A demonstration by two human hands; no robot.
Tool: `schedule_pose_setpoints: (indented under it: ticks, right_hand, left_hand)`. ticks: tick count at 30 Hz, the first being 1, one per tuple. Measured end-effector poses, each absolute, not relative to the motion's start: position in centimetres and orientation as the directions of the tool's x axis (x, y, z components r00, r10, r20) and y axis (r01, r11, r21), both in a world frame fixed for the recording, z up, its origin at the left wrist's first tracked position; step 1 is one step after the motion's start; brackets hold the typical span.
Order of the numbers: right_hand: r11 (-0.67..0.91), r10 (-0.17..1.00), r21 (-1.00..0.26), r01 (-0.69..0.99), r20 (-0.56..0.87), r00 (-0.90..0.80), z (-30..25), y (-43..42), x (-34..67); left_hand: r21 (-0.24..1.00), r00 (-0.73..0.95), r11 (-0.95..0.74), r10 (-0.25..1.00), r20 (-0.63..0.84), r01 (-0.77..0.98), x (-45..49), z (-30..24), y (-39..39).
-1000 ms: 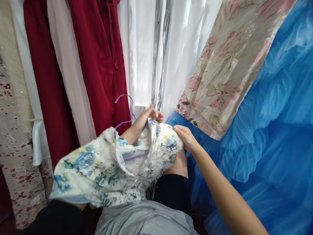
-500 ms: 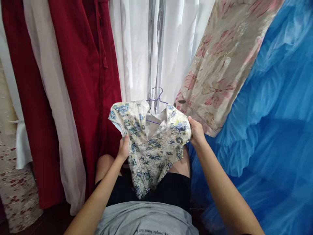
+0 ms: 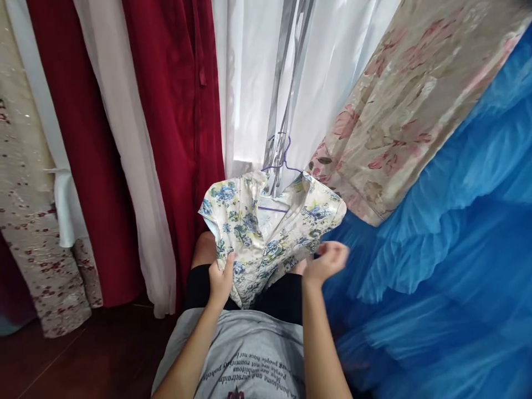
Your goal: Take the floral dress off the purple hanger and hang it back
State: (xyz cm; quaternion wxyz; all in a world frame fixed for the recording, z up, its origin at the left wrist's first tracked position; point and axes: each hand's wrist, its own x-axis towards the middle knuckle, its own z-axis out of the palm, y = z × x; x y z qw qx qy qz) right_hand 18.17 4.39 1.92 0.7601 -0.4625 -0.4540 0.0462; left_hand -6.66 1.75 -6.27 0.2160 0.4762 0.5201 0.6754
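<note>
Floral blouse (image 3: pixel 270 227) (cream ground, blue and yellow flowers) is seen spread on a purple wire hanger (image 3: pixel 283 160), collar uppermost. It is held in front of the knees, low against the hanging white fabric (image 3: pixel 249 83). The hanger's hook is noted against a silver upright (image 3: pixel 286 94); whether it is caught on anything cannot be told.

Change over the last half second: the right shoulder of the blouse has been let go. The right hand (image 3: pixel 328 260), clamped there before, is now found lower, just beside the right edge of the hem. Its fingers are curled and smeared by motion, and whether any cloth is pinched in them cannot be told. The left hand (image 3: pixel 220 280) has been kept closed on the lower left part of the blouse, thumb laid over the fabric, though further down the garment than before.

A second back the blouse was bunched over the left forearm with the hanger half buried. It is now opened out flat, both shoulders seated on the wire.

Judged from this, the fitting onto the hanger looks finished, and the garment is steadied chiefly by the left-hand grip.

Surroundings recorded:
- dark red garment (image 3: pixel 174 111) to the left
- beige rose-print dress (image 3: pixel 415 111) to the right, blue tulle (image 3: pixel 457 249) beyond it
- grey T-shirt (image 3: pixel 249 354) and black shorts (image 3: pixel 282 299) below
</note>
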Motion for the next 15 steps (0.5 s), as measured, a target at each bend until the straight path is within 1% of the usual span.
schedule_pose_setpoints:
  ticks: [1, 2, 3, 4, 5, 9, 11, 13, 15]
  right_hand:
    - [0.545, 0.679, -0.799, 0.253, 0.598, 0.426, 0.3, 4.3, 16.4]
    - [0.480, 0.849, -0.859, 0.177, 0.506, 0.154, -0.9, 4.4, 14.7]
    - [0.415, 0.910, -0.900, 0.133, 0.414, -0.032, -1.8, 4.5, 13.1]
    - [0.363, 0.925, -0.925, 0.111, 0.343, -0.164, -2.3, 4.6, 11.9]
    - [0.337, 0.923, -0.937, 0.094, 0.310, -0.227, -2.4, 4.7, 10.9]
    - [0.340, 0.906, -0.940, 0.000, 0.328, -0.267, -1.1, 4.3, 10.1]
    - [0.305, 0.904, -0.952, -0.028, 0.299, -0.305, -0.2, 3.8, 11.1]
    - [0.249, 0.917, -0.967, -0.045, 0.251, -0.310, 0.5, 3.3, 12.4]
    - [0.178, 0.927, -0.982, -0.058, 0.187, -0.325, 1.0, 2.9, 13.9]
  left_hand:
    - [0.902, -0.449, -0.371, 0.782, 0.432, 0.221, -6.6, -6.3, 1.6]
    - [0.895, -0.444, -0.377, 0.777, 0.445, 0.238, -6.5, -6.4, 1.5]
    - [0.889, -0.440, -0.380, 0.773, 0.456, 0.254, -6.4, -6.5, 1.4]
    - [0.884, -0.433, -0.382, 0.772, 0.466, 0.270, -6.3, -6.5, 1.3]
    - [0.879, -0.425, -0.382, 0.771, 0.474, 0.287, -6.2, -6.6, 1.1]
    - [0.864, -0.394, -0.381, 0.776, 0.492, 0.329, -5.9, -6.8, 0.2]
    - [0.861, -0.390, -0.368, 0.778, 0.492, 0.352, -6.3, -6.8, 0.1]
    - [0.861, -0.423, -0.331, 0.766, 0.484, 0.385, -7.4, -6.7, 0.3]
    - [0.858, -0.525, -0.319, 0.687, 0.502, 0.403, -9.0, -6.5, 0.7]
